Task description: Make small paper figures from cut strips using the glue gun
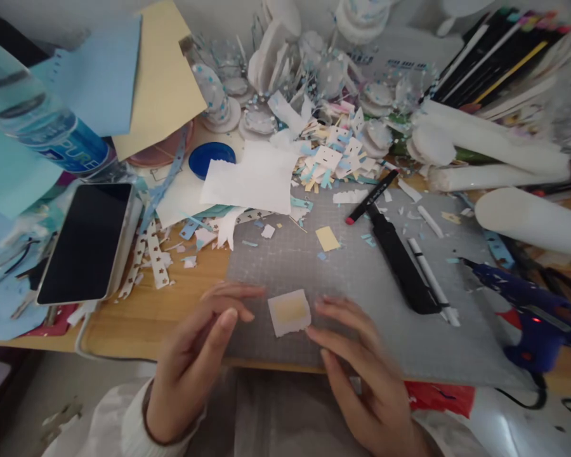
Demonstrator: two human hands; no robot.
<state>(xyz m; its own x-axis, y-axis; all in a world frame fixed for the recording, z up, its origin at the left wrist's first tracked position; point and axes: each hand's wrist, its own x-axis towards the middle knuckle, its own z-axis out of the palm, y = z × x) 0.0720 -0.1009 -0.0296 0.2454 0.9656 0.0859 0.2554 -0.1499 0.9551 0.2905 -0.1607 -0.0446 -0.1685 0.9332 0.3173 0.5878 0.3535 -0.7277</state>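
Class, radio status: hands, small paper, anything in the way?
Left hand open, left of small paper. Right hand open, at paper's edge, contact unclear. Paper on mat. Yellow scrap beyond, not blocking.

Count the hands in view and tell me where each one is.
2. The left hand is to the left of the small white paper piece; the right hand is at its right side. Neither is hidden.

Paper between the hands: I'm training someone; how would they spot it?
Find the grey mat. Near its front edge, between left hand and right hand, lies the paper. Unlike the plain yellow scrap beyond, it frames a yellowish patch in white.
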